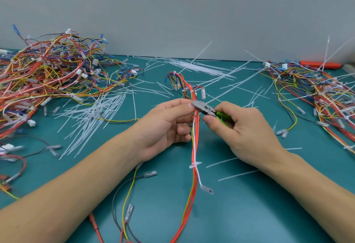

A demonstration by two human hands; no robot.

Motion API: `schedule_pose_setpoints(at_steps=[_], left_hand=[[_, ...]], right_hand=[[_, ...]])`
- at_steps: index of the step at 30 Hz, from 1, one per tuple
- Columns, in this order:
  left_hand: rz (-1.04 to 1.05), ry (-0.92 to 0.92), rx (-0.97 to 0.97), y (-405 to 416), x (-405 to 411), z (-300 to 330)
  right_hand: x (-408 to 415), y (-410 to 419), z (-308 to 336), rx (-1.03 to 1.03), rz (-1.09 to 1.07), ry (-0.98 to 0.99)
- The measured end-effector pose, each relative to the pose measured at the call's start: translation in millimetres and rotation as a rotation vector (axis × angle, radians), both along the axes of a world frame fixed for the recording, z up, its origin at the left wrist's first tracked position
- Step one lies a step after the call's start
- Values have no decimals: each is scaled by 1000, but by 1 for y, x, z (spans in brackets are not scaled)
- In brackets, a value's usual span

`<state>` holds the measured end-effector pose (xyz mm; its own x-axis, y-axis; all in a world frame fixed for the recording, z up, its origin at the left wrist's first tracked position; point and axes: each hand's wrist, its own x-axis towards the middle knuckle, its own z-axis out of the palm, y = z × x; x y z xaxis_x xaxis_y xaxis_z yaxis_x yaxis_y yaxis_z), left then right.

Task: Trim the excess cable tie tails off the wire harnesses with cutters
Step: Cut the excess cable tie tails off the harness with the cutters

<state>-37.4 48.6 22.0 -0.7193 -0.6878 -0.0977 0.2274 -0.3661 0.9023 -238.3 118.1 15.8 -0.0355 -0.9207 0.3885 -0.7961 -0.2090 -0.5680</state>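
Note:
A wire harness [194, 146] of orange, yellow and white wires runs from the table's middle toward me. My left hand [167, 123] pinches it between thumb and fingers. My right hand [242, 129] grips green-handled cutters [207, 109], whose grey jaws sit against the harness right at my left fingertips. Lower down the bundle a white cable tie [195, 165] shows a short stub. Another tie [184, 90] wraps the far end of the harness.
A large heap of harnesses [48, 77] fills the left side and another heap [318, 92] the right. Loose white cable ties and cut tails [96, 115] litter the green mat [249, 214]. An orange tool [318, 64] lies at the back right by the wall.

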Motion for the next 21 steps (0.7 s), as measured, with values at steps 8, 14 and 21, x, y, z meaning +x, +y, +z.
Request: schedule_pose_setpoints(at_steps=[8,14,21], left_hand=[[43,-35,7,3,-1,2],[46,-36,0,3,-1,1],[50,-38,0,1,-1,0]], right_hand=[[3,-1,-6,20,34,-61],[3,0,-6,-4,7,-50],[0,-2,-5,13,16,-42]])
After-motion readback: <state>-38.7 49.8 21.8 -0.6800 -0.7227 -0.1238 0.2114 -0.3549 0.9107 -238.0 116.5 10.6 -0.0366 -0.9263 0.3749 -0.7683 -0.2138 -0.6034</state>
